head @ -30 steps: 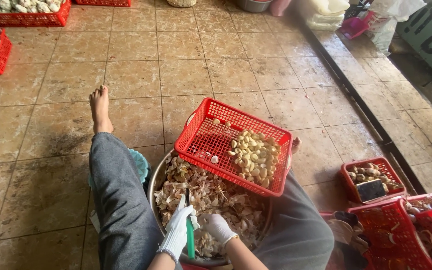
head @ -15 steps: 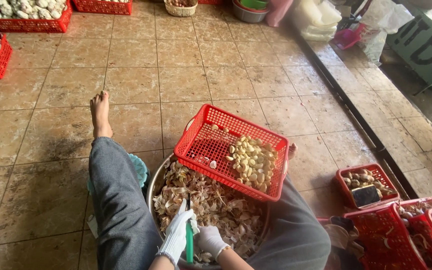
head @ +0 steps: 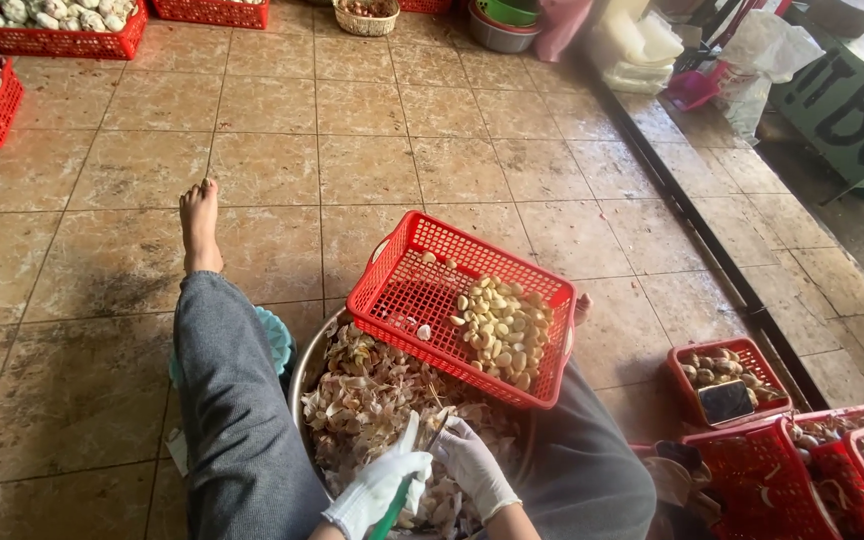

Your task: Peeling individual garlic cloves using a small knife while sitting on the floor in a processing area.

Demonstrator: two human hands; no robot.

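Both my hands wear white gloves and work low over a metal bowl [head: 304,372] full of garlic skins [head: 372,400]. My left hand [head: 380,490] grips a green-handled knife [head: 395,503]. My right hand [head: 472,466] pinches a small piece of garlic right beside the blade; the piece itself is mostly hidden. A red plastic basket [head: 402,290] rests tilted on the bowl's far rim, holding a heap of peeled garlic cloves [head: 502,330].
My grey-trousered legs flank the bowl, the left foot [head: 199,225] bare on the tiled floor. Small red baskets of garlic [head: 727,370] and a phone sit at right. More red baskets [head: 62,30] stand at the far left. A floor rail [head: 692,215] runs along the right.
My hands have stayed over the bowl, shifting slightly together. The view has tilted upward a little, showing more of the far floor.
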